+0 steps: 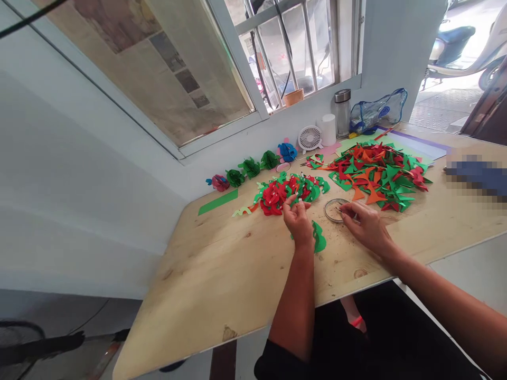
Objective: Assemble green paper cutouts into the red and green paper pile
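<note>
Your right hand [365, 226] presses its fingers together over the round, clear-rimmed dish [326, 212]; left of it, your left hand [298, 220], grip unclear, nears red-and-green paper cutouts [273, 194].

Scooter [455, 45], upper right: cropped by edge. Dark-blue object [481, 177], right: pixelated. Paper pile [273, 195], centre: partly behind left hand [298, 217].

The place looks like an improvised craft space at street level. Beyond the two hands, the left hand [298, 214] and the right hand [364, 224], cut paper [380, 171] lies heaped on a plain wooden table [209, 269]. Ahead of them, a barred window [289, 50] lights the table; far to their right, past a white wall, a scooter [459, 50] stands outside in daylight.
</note>
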Demonstrator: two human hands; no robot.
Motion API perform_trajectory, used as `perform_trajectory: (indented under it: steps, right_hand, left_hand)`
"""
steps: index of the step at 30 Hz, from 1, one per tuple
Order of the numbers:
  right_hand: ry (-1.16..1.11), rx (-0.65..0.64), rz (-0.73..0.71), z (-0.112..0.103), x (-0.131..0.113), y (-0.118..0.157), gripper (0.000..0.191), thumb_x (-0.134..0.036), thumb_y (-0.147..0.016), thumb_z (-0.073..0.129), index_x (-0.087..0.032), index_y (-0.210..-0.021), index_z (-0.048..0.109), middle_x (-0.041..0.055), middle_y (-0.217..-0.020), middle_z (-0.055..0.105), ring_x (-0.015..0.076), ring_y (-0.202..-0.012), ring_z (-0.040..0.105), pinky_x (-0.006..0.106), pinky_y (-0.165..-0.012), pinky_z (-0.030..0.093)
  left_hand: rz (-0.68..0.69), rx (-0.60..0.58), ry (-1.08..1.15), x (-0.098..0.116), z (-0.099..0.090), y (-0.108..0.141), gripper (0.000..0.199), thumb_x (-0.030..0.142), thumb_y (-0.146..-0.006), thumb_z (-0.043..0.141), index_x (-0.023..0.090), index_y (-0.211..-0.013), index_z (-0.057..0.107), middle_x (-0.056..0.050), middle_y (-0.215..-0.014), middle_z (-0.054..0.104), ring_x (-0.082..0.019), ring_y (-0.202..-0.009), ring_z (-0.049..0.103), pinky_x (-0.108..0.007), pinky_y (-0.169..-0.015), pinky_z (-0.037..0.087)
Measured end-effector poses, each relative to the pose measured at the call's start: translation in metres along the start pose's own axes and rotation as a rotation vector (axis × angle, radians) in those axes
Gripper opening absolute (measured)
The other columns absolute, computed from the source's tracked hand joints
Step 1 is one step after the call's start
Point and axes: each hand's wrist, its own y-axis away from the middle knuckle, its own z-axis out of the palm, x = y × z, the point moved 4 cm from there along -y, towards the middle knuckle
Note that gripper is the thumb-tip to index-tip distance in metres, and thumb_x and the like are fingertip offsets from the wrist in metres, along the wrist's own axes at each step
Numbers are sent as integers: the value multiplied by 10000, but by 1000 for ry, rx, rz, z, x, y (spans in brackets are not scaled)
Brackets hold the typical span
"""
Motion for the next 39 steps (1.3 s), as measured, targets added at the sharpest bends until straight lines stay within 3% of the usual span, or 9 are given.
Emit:
perform_trajectory:
  steps: [4,8,14,18,24,28,32,39]
  right_hand:
    - [64,-32,-65,3,-3,2,175,-261,-802,495,-204,-911,619,57,-788,665,196,-734,623,300,-660,465]
    - [84,-45,-104,4,-5,3,184,-250,-803,493,-199,-934,611,56,-788,671,197,-744,631,299,-678,466]
    - [64,-40,-116,4,-6,5,194,-249,-807,496,-196,-948,617,58,-818,687,189,-739,636,298,-688,469]
    - [62,-88,-155,9,-8,7,202,-247,-824,473,-203,-955,620,62,-859,694,186,-763,633,294,-702,468]
    - [106,-179,-247,15,-11,10,228,-249,-851,453,-198,-1000,617,71,-871,701,209,-823,634,324,-750,465]
    - [109,-180,-236,15,-11,10,226,-240,-849,451,-187,-988,622,83,-905,702,209,-831,640,323,-744,473]
    - [93,-160,-187,15,-8,9,221,-251,-839,459,-193,-965,631,87,-932,703,214,-843,645,326,-725,481]
    - [19,-159,-70,15,-1,9,224,-271,-832,484,-189,-978,633,71,-876,703,195,-768,642,312,-692,476]
  left_hand:
    - [-82,3,-12,3,-3,-4,286,231,-757,546,148,-1030,527,-4,-640,635,-134,-664,637,-261,-683,447]
    - [-171,-85,-29,17,-6,0,355,258,-715,606,154,-1047,536,-10,-650,647,-151,-721,651,-280,-728,444]
    - [-179,-124,-34,26,-33,33,358,246,-736,600,178,-1079,527,-42,-789,653,-163,-834,651,-289,-750,459]
    - [-97,-129,-160,15,-48,58,372,229,-771,573,187,-1131,491,-49,-867,635,-153,-880,626,-292,-809,462]
    - [153,-199,-485,13,-48,77,513,234,-793,594,228,-1274,416,-75,-1013,595,-195,-997,578,-354,-909,423]
    - [268,-244,-700,9,-42,76,656,284,-737,676,231,-1320,382,-76,-965,600,-225,-921,582,-365,-844,436]
    - [352,-258,-887,3,-36,70,664,232,-695,705,237,-1296,422,-50,-823,607,-250,-850,572,-380,-813,413]
    - [364,-241,-867,2,-38,61,568,74,-716,604,250,-1243,487,-35,-772,594,-235,-826,552,-348,-792,400]
